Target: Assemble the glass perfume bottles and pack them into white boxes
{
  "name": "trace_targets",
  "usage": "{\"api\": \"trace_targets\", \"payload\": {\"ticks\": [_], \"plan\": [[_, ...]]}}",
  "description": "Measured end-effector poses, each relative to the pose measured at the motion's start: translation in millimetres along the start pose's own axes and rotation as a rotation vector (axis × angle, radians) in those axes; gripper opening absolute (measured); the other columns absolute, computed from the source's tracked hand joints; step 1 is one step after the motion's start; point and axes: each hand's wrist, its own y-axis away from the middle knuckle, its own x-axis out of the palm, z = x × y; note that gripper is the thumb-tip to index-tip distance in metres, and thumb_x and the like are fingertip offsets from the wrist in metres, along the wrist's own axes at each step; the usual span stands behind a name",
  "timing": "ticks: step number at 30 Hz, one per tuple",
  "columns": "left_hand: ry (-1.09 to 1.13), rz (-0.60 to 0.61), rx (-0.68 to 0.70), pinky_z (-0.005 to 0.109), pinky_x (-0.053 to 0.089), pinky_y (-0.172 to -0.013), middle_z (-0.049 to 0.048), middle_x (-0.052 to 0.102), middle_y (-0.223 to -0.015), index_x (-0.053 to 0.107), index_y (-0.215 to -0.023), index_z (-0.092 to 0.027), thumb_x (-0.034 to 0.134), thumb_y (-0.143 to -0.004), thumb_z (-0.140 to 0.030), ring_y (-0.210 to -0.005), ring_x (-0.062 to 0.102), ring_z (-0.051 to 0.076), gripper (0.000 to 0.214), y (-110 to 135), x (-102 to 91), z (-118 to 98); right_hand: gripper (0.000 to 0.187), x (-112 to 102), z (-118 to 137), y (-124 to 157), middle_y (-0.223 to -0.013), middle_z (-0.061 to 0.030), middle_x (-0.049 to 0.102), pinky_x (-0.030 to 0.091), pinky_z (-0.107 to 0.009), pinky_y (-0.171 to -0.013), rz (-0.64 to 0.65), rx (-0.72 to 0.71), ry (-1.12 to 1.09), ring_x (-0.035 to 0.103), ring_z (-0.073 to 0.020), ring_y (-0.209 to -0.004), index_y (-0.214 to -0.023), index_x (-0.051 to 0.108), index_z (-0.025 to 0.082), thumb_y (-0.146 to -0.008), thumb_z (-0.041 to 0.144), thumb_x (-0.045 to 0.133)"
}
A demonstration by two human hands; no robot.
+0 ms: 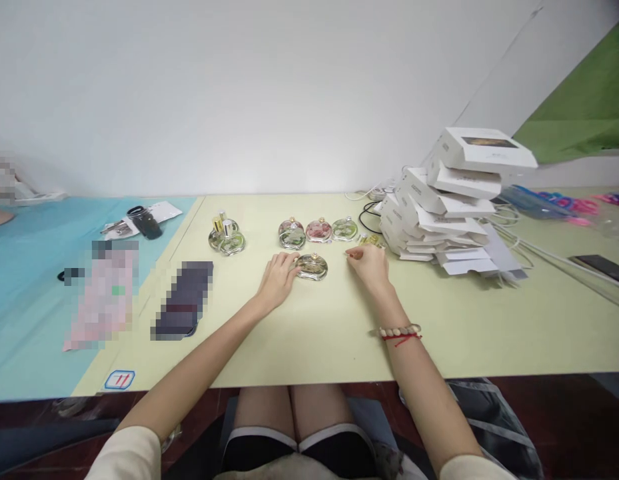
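Observation:
My left hand (pixel 278 279) grips the left side of a round, flat perfume bottle (pixel 313 267) with yellowish glass, lying on the yellow table cover. To its right, my right hand (pixel 371 265) is closed in a pinch; what lies between thumb and finger is too small to make out. Just behind that hand, partly covered by it, are small gold pieces (pixel 369 239) that look like caps. Similar uncapped bottles rest beyond the held one: a dark green one (pixel 292 238) overlapping another, a pink one (pixel 318 231) and a light green one (pixel 345 229).
Capped bottles (pixel 231 240) stand together at left. A leaning stack of white boxes (pixel 439 207) and cables (pixel 529 241) occupy the right. Leftward are a dark phone-like item (pixel 184 301), a pink packet (pixel 105 293) and a dark jar (pixel 144 222). Part of a person shows at far left.

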Motion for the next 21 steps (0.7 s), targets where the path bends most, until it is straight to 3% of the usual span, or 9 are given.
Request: {"api": "trace_targets", "payload": {"ticks": [4,10,15,21], "plan": [[0.008,0.000,0.001,0.035,0.037,-0.084,0.0068,0.051,-0.108,0.044,-0.116,-0.020,0.034,-0.090,-0.031,-0.098,0.045,0.019,0.029,1,-0.5,-2,0.027,-1,1,-1,-0.081,-0.0100,0.068,0.046,-0.038,-0.068,0.034,0.030,0.028,0.061,-0.0251,-0.077,-0.084,0.072,0.018,-0.067,0.018,0.052],[0.005,0.002,0.012,0.036,0.037,-0.085,0.0070,0.052,-0.108,0.044,-0.114,-0.019,0.033,-0.091,-0.029,-0.098,0.045,0.019,0.028,2,-2.0,-5,0.022,-2,3,-1,-0.079,-0.0087,0.069,0.047,-0.041,-0.070,-0.017,0.014,-0.019,0.063,-0.0263,-0.078,-0.084,0.071,0.018,-0.068,0.019,0.055],[0.022,0.000,0.017,0.037,0.037,-0.087,0.0072,0.052,-0.108,0.044,-0.113,-0.019,0.035,-0.090,-0.037,-0.100,0.044,0.020,0.030,2,-4.7,-7,0.027,3,24,2,-0.084,-0.0080,0.069,0.050,-0.038,-0.075,-0.048,-0.092,-0.506,0.065,-0.0217,-0.077,-0.089,0.069,0.016,-0.067,0.031,0.063],[0.025,-0.004,0.020,0.036,0.037,-0.087,0.0069,0.052,-0.108,0.044,-0.110,-0.019,0.036,-0.089,-0.039,-0.100,0.045,0.019,0.030,2,-4.0,-6,0.042,-5,49,7,-0.090,-0.0082,0.068,0.051,-0.039,-0.083,0.146,-0.065,-1.046,0.064,-0.0209,-0.085,-0.097,0.065,0.017,-0.060,0.034,0.073]]}}
